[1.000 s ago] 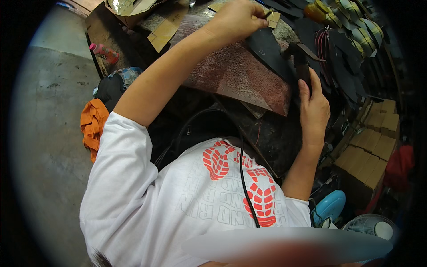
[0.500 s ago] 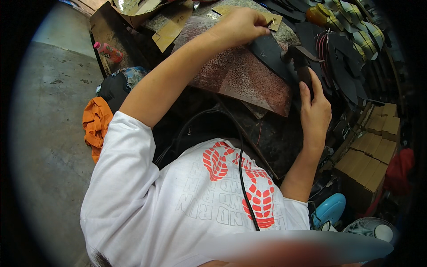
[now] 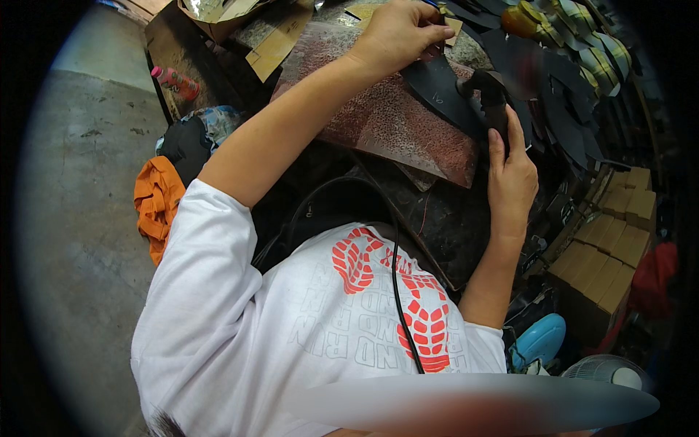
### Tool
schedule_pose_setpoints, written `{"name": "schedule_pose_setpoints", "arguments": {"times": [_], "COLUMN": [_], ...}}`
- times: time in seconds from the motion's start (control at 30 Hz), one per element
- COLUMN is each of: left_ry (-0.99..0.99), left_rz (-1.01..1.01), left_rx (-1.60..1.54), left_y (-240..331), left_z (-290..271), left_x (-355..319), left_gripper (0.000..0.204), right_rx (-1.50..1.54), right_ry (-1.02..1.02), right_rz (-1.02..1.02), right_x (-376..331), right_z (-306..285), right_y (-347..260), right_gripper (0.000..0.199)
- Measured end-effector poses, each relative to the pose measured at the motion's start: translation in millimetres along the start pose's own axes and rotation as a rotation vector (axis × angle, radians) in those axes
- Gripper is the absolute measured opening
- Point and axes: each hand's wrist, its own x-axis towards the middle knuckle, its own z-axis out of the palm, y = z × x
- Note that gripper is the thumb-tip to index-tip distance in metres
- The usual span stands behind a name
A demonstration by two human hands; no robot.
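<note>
My right hand (image 3: pixel 512 171) is wrapped round the dark handle of a hammer (image 3: pixel 484 86). The hammer's round face points left, over the right end of a flat black sheet piece (image 3: pixel 435 86) with a pale handwritten mark. That piece lies on a reddish-brown speckled board (image 3: pixel 393 138). At the far end of the black piece, my left hand (image 3: pixel 408 36) is closed in a pinch. A bit of blue shows above its fingers at the top edge; what they hold is too hidden to name.
Stacked black cut pieces (image 3: pixel 568 95) and yellow-banded rolls (image 3: pixel 593 51) are at the far right. Small cardboard boxes (image 3: pixel 601 262) stand at the right. Left of the board are a cardboard strip (image 3: pixel 280 44), a pink bottle (image 3: pixel 176 84) and an orange cloth (image 3: pixel 158 204).
My left hand has shifted slightly up, and blue now shows above its fingers. The hammer has turned in my right hand, its far end blurred by motion. The black piece moved slightly left.
</note>
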Motion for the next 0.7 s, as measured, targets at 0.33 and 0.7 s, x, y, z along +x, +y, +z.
{"name": "schedule_pose_setpoints", "arguments": {"times": [0.33,0.7], "left_ry": [0.119,0.083], "left_rz": [0.141,0.091], "left_rx": [-0.103,-0.049], "left_y": [-47,-46], "left_z": [12,6], "left_x": [-6,-3], "left_gripper": [0.016,0.019], "right_rx": [0.035,0.033], "right_ry": [0.024,0.048], "right_rz": [-0.037,-0.057], "right_x": [-4,-3], "right_z": [8,5], "right_y": [6,2], "right_gripper": [0.048,0.049]}}
